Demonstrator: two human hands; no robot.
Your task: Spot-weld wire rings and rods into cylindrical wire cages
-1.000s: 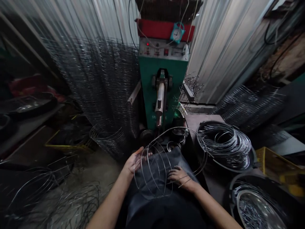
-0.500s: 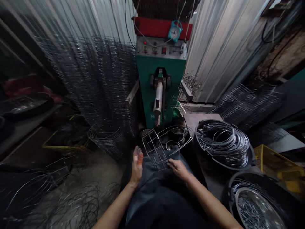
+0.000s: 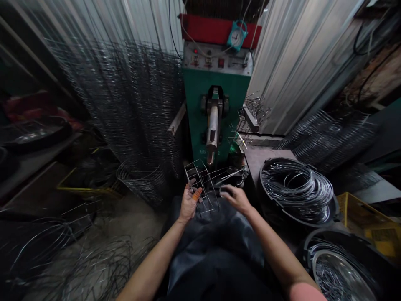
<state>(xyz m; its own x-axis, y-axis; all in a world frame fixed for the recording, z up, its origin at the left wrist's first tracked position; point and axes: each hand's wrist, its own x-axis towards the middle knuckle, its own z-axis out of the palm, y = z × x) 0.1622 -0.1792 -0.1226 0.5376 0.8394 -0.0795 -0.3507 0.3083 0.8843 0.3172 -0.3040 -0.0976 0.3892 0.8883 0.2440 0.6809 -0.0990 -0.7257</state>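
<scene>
The room is a cramped workshop walled in pale corrugated metal sheeting [image 3: 297, 54]. A green upright machine with a red top [image 3: 216, 113] stands straight ahead, and a small teal clock [image 3: 237, 37] hangs at its top edge. To its left leans a tall dark stack of wire mesh racks [image 3: 125, 104], and loose bent wires [image 3: 94, 263] are strewn over the concrete floor [image 3: 138, 217]. On the right a brown desk [image 3: 255, 156] carries a round black tub of coiled silver wire rings [image 3: 297, 188]. Near it are a yellow plastic crate [image 3: 369, 217] and a second black tub with a shiny metal bowl [image 3: 338, 271].

The silver wire grid frame [image 3: 203, 184] is held up just above the dark trousers [image 3: 213, 238], right below the machine's steel arm [image 3: 212, 125]. The left hand [image 3: 189, 202] curls its fingers round the frame's left side, with an orange cover on one fingertip [image 3: 197, 195]. The right hand [image 3: 238, 198] is closed on the frame's near right edge.

A second ago the frame lay flat across the lap under both hands. Half a second ago the left hand was off it, open beside it, and only the right hand held it. Now both hands grip it, and it has been lifted forward, closer to the machine.
</scene>
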